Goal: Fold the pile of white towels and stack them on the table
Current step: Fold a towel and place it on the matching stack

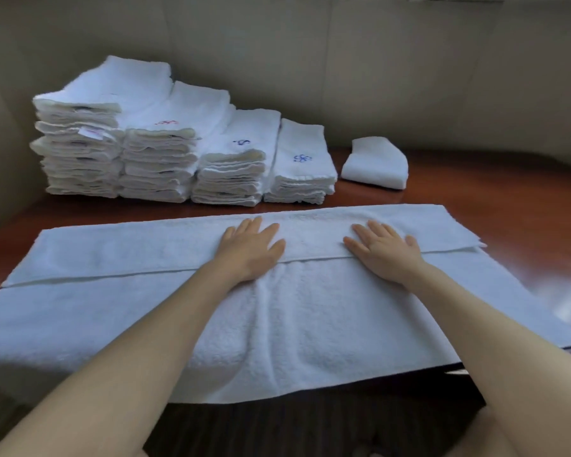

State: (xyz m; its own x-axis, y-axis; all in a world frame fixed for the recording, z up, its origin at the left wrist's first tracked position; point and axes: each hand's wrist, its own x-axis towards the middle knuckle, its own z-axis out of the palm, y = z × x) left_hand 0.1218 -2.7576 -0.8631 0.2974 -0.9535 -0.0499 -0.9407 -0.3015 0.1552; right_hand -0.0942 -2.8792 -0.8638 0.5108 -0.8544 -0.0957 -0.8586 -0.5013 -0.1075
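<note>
Both hands, left hand (249, 250) & right hand (384, 250), flat, fingers spread on towel (294, 324); 4 stacks (165, 150) + 1 folded towel (376, 163) behind on table (508, 192).

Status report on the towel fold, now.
Left hand and right hand open, flat on the towel. Towel spread on the table, far edge folded over. Folded stacks behind; nothing in the way.

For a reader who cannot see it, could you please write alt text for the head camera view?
A left hand and right hand press flat on a large white terry towel spread over a dark wooden table, its far edge folded toward the middle. Behind it stand four stacks of folded white towels and one single folded towel.
</note>
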